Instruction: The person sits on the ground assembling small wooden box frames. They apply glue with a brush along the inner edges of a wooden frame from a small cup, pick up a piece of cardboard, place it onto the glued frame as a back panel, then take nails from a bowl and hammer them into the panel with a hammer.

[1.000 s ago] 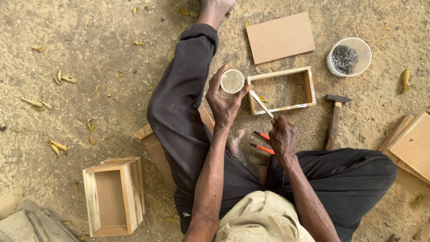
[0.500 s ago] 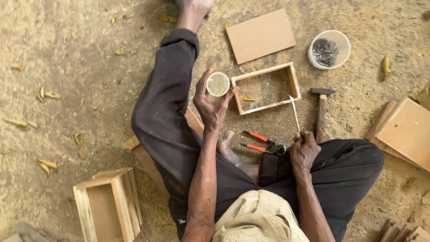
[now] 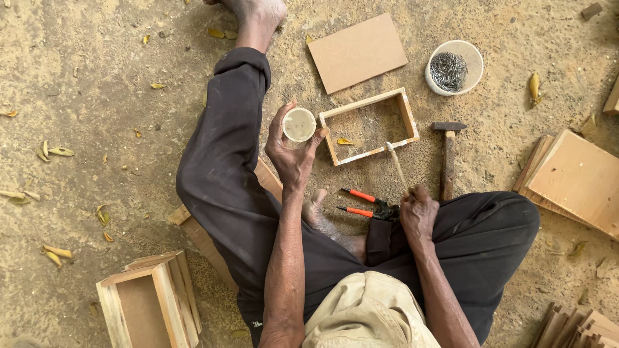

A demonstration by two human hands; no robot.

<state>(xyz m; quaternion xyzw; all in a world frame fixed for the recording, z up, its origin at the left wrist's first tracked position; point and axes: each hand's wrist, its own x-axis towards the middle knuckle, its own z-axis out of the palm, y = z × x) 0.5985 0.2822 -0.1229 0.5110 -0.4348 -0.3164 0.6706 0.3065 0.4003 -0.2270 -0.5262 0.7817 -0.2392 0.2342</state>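
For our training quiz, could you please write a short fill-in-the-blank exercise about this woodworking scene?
1. The left hand holds a small round ____ of pale paste.
2. The right hand holds a thin stick whose tip touches the open wooden ____.
3. The white bowl holds a heap of ____.
4. The hammer lies on the ____.

Missing words: cup; frame; nails; ground
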